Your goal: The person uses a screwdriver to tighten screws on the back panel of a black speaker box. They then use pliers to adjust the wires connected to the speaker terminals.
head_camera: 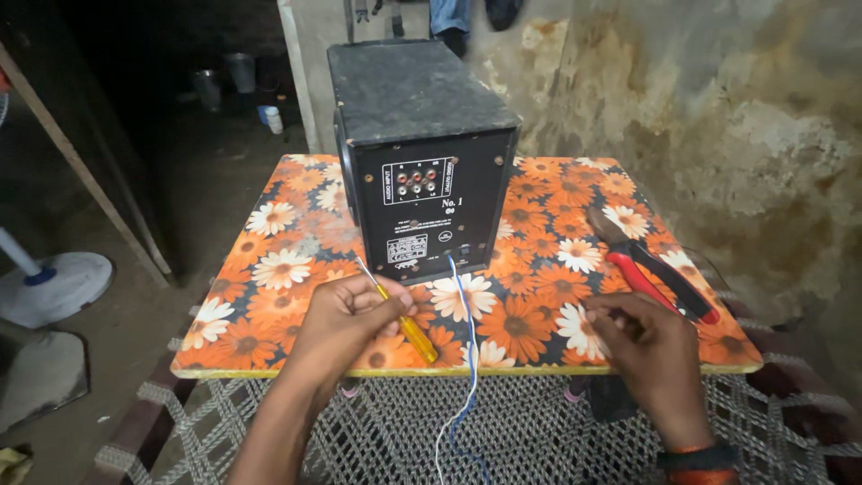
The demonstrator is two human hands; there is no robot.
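a board covered in orange flower-print vinyl lies across a woven rope cot, beyond and beneath both hands. standing on it, just past the fingertips of the left hand, is a black speaker cabinet with its rear panel turned toward the person; a cluster of round input sockets sits high on that panel. red-handled pliers lie on the board just beyond the right hand's knuckles, apart from them.

the left hand is closed around a small screwdriver with a yellow handle, its thin shaft pointing up and away from the fingers toward the lower left of the panel, the tip short of it. a blue-and-white wire pair drops from the bottom of the panel, runs between the two hands and hangs over the board's near edge. the right hand rests on the board with fingers curled under; whether it pinches anything cannot be told.

judging from this, the slim tip could skate off a small screw head and scar the panel, since the grip is far back on the handle. the loose wire, so near the left fingers, could be snagged and tugged at its entry point. the tall cabinet could tip if pushed, as neither hand steadies it.
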